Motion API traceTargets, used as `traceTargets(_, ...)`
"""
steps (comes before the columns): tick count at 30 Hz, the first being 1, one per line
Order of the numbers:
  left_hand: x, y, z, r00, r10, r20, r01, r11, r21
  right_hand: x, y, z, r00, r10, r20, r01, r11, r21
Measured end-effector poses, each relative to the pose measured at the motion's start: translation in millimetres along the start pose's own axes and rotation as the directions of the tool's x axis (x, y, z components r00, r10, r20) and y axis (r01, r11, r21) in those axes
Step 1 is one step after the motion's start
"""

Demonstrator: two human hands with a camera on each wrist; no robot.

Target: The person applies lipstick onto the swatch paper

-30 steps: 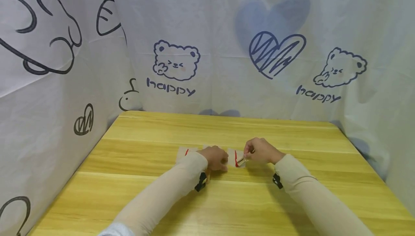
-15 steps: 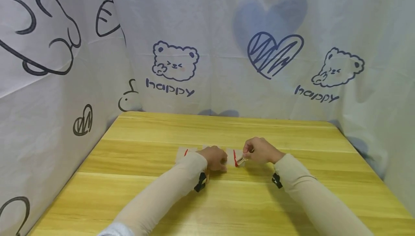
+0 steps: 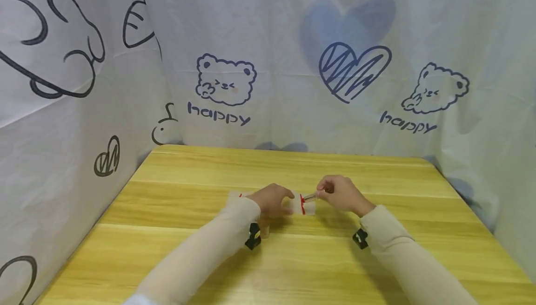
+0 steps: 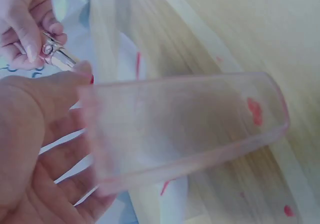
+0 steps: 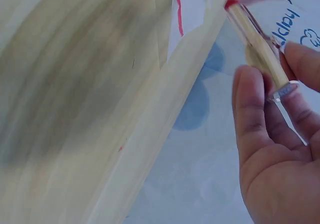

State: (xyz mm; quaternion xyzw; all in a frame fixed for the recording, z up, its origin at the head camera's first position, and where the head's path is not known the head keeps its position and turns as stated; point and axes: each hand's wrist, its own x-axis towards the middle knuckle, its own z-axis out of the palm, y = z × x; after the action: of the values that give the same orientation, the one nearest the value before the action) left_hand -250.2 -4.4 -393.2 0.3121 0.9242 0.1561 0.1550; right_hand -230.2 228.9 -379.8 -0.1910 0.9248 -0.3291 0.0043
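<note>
My right hand (image 3: 341, 193) pinches a shiny lipstick (image 5: 262, 51) with a red tip, held at a slant. In the head view that tip overlaps a red line on a white paper piece (image 3: 310, 208). My left hand (image 3: 272, 200) is low over the papers, its thumb reaching out and its fingertips blurred, close to the lipstick tip. In the left wrist view its fingers lie loosely spread behind a clear, pinkish tapered container (image 4: 190, 129), which has a red smear inside. The head view shows this container (image 3: 264, 229) below the left wrist, partly hidden.
Another paper piece (image 3: 233, 195) with a red mark lies left of the left hand, mostly covered by the sleeve. Small red spots (image 4: 288, 210) dot the wooden table (image 3: 188, 244). A white patterned curtain (image 3: 272, 63) hangs behind and along the sides.
The right hand and lipstick have moved slightly up, the tip from the red line's lower end towards its middle. The left hand has shifted left, its thumb extending away from its fingers.
</note>
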Motion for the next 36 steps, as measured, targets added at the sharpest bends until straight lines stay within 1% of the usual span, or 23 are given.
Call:
traceTargets(4, -6.9, 0.5, -5.0, 0.993, 0.064, -0.097, -0.072, 0.994, -0.084, -7, 0, 4, 0.995, 0.028, -0.100, -0.022, 0.998, 0.060)
traceTargets(6, -11.9, 1.1, -6.7, 0.987, 0.082, -0.140, -0.102, 0.985, -0.138, -10, -1, 7, 0.990, 0.050, -0.131, -0.035, 0.993, 0.117)
traceTargets(8, -17.9, 2.3, -7.8, 0.981, 0.086, -0.176, -0.121, 0.973, -0.197, -14, -3, 11, 0.985, 0.076, -0.153, -0.045, 0.980, 0.193)
traceTargets(11, -26.6, 4.3, -7.3, 0.972, 0.066, -0.227, -0.133, 0.947, -0.292, -19, -9, 16, 0.978, 0.115, -0.172, -0.054, 0.943, 0.329)
traceTargets(13, -32.4, 6.4, -6.1, 0.965, 0.034, -0.260, -0.130, 0.923, -0.363, -23, -13, 20, 0.973, 0.144, -0.179, -0.055, 0.902, 0.427)
traceTargets(14, -35.2, 7.7, -5.4, 0.962, 0.013, -0.274, -0.128, 0.905, -0.405, -25, -15, 22, 0.971, 0.158, -0.182, -0.056, 0.881, 0.470)
traceTargets(15, -38.2, 9.4, -4.6, 0.960, -0.014, -0.281, -0.120, 0.883, -0.454, -27, -18, 23, 0.969, 0.172, -0.178, -0.056, 0.854, 0.518)
traceTargets(17, -44.2, 12.9, -2.6, 0.956, -0.068, -0.285, -0.106, 0.825, -0.554, -29, -23, 26, 0.965, 0.202, -0.168, -0.058, 0.786, 0.615)
traceTargets(19, -49.7, 15.9, 0.5, 0.955, -0.109, -0.275, -0.105, 0.743, -0.661, -32, -29, 29, 0.961, 0.232, -0.152, -0.058, 0.704, 0.708)
traceTargets(20, -52.0, 17.2, 2.4, 0.955, -0.125, -0.268, -0.109, 0.694, -0.712, -33, -32, 30, 0.960, 0.241, -0.141, -0.056, 0.661, 0.748)
traceTargets(21, -54.4, 18.5, 4.4, 0.955, -0.139, -0.263, -0.114, 0.646, -0.755, -34, -35, 31, 0.959, 0.256, -0.125, -0.060, 0.609, 0.791)
traceTargets(23, -58.1, 20.7, 9.3, 0.951, -0.145, -0.273, -0.145, 0.568, -0.810, -37, -42, 33, 0.958, 0.273, -0.087, -0.068, 0.512, 0.856)
traceTargets(24, -59.5, 22.1, 11.8, 0.948, -0.148, -0.283, -0.164, 0.535, -0.829, -38, -45, 34, 0.958, 0.280, -0.062, -0.077, 0.459, 0.885)
traceTargets(25, -60.7, 23.6, 14.1, 0.944, -0.152, -0.293, -0.179, 0.512, -0.840, -39, -48, 35, 0.960, 0.276, -0.037, -0.082, 0.407, 0.910)
traceTargets(26, -62.1, 25.8, 15.9, 0.938, -0.158, -0.309, -0.194, 0.500, -0.844, -39, -51, 36, 0.963, 0.268, -0.014, -0.087, 0.360, 0.929)
traceTargets(27, -63.3, 28.1, 17.7, 0.932, -0.163, -0.325, -0.207, 0.499, -0.842, -40, -53, 36, 0.966, 0.258, 0.015, -0.097, 0.310, 0.946)
traceTargets(29, -65.2, 32.3, 20.9, 0.919, -0.166, -0.357, -0.236, 0.492, -0.838, -42, -58, 38, 0.974, 0.215, 0.070, -0.119, 0.226, 0.967)
traceTargets(31, -67.2, 36.0, 22.6, 0.904, -0.161, -0.395, -0.278, 0.479, -0.833, -43, -63, 40, 0.981, 0.155, 0.114, -0.138, 0.154, 0.978)
traceTargets(32, -68.1, 37.6, 23.2, 0.894, -0.155, -0.421, -0.308, 0.470, -0.827, -43, -65, 41, 0.983, 0.130, 0.133, -0.150, 0.133, 0.980)
traceTargets(33, -68.8, 38.3, 23.9, 0.884, -0.150, -0.443, -0.335, 0.456, -0.824, -44, -67, 42, 0.982, 0.111, 0.153, -0.166, 0.114, 0.980)
traceTargets(34, -69.4, 38.8, 24.5, 0.875, -0.148, -0.462, -0.361, 0.437, -0.824, -44, -69, 43, 0.981, 0.090, 0.170, -0.178, 0.099, 0.979)
traceTargets(35, -70.2, 39.3, 24.8, 0.865, -0.147, -0.480, -0.384, 0.422, -0.821, -44, -71, 44, 0.981, 0.074, 0.182, -0.188, 0.089, 0.978)
traceTargets(36, -70.9, 39.8, 25.0, 0.857, -0.148, -0.493, -0.404, 0.400, -0.823, -44, -72, 45, 0.979, 0.063, 0.196, -0.201, 0.087, 0.976)
